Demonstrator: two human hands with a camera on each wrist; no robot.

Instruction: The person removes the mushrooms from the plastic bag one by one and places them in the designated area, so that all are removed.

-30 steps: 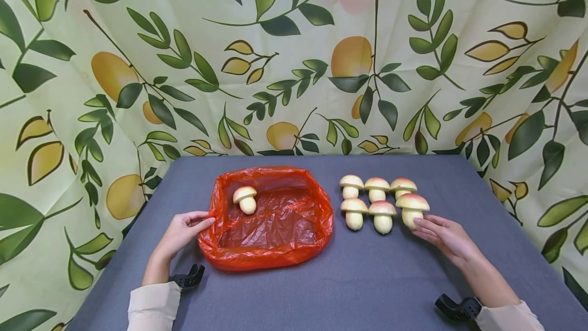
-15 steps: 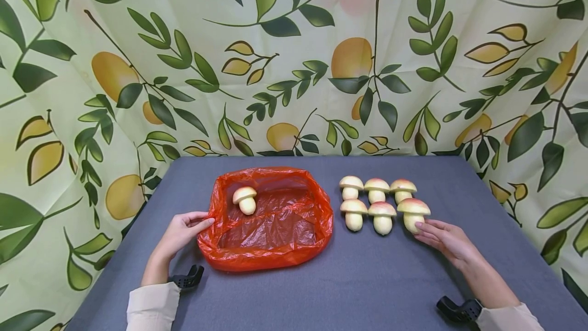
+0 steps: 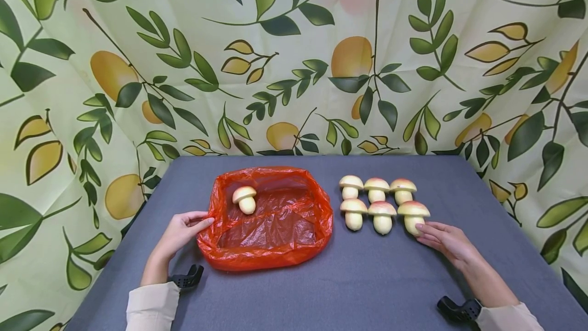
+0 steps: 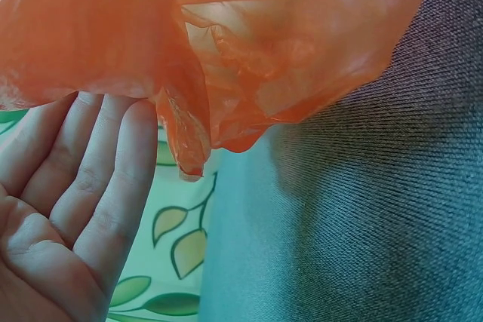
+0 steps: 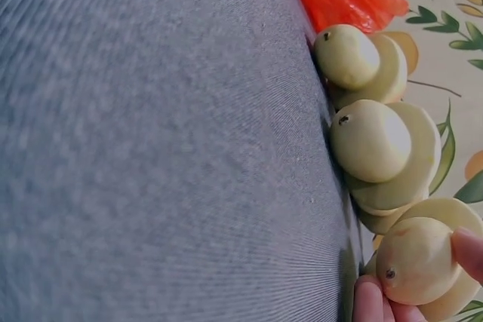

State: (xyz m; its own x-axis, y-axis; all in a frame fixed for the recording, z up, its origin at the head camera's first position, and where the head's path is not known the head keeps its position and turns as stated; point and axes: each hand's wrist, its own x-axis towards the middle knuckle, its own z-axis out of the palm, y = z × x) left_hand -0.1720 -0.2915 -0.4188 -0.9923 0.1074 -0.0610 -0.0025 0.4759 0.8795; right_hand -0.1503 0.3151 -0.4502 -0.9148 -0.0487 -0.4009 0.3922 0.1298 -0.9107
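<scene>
In the head view, my left hand [image 3: 182, 234] pinches the left rim of a red plastic bag [image 3: 271, 258] that lies spread open. Inside the bag, near its back left, is one toy mushroom [image 3: 245, 199] with a yellow-pink cap. The left wrist view has my fingers [image 4: 96, 164] against the thin bag [image 4: 249, 50], their tips partly covered by it. To the right, my right hand [image 3: 449, 243] holds the pale stem of the front-right mushroom [image 3: 413, 213]. In the right wrist view, thumb and fingers sit on opposite sides of that mushroom [image 5: 419, 262].
Right of the bag stand several more mushrooms in two rows, among them a front-left one [image 3: 354, 213] and a middle one [image 3: 382, 217]. All rest on a grey cloth-covered table [image 3: 321, 295]. Behind hangs a leaf-patterned curtain [image 3: 294, 91].
The right hand's mushroom has shifted slightly toward me and to the right, ending beside the front row. The left hand and the bag have stayed in place.
</scene>
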